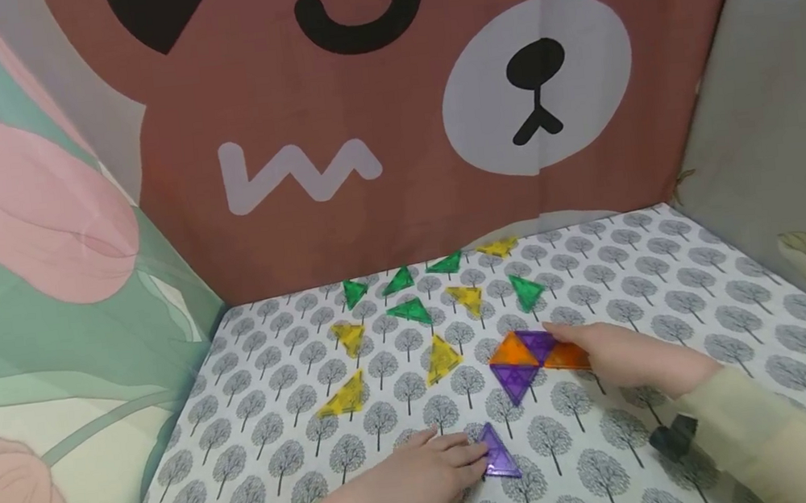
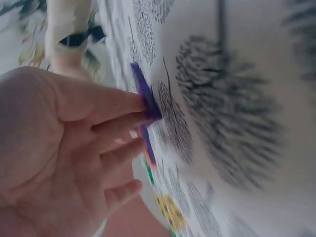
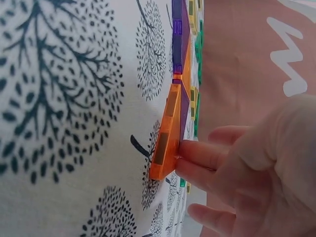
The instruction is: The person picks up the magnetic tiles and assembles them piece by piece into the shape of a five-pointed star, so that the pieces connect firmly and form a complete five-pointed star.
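A purple triangle magnetic tile is pinched by my left hand at its left edge, close over the tree-print cloth. In the left wrist view, fingertips meet the purple tile's face. My right hand reaches in from the right, its fingers touching an orange triangle tile. In the right wrist view, that orange tile leans slightly, with two fingertips against its face. Beside it a purple tile, another orange tile and a lower purple tile lie edge to edge in a fan.
Loose yellow tiles and green tiles, several of each, lie scattered farther back on the tree-print cloth. A bear-print curtain hangs behind the table, with a floral cloth on the left.
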Demonstrator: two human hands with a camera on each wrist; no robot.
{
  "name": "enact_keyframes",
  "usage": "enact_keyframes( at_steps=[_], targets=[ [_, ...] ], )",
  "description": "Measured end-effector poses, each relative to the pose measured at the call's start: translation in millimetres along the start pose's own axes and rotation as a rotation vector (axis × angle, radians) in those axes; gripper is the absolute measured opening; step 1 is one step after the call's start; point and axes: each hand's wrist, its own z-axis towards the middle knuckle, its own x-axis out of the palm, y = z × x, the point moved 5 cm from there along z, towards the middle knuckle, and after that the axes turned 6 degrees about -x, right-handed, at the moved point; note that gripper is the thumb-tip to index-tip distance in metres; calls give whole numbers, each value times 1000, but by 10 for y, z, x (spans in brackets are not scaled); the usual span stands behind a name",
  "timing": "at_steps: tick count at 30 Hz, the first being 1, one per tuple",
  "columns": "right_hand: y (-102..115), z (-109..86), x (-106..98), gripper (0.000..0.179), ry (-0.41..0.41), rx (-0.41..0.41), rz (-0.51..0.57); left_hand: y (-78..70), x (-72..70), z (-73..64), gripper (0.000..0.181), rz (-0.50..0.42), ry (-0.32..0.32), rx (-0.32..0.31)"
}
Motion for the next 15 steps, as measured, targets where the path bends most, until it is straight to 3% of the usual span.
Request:
enact_keyframes(
  at_steps=[9, 15],
  targets=[
    [69, 24, 39, 60, -54, -46, -71, -239, -96, 690, 66, 105, 109, 121],
    [45, 4, 44, 60, -57, -29, -65, -277, -144, 1019, 73, 113, 121, 81]
  ],
)
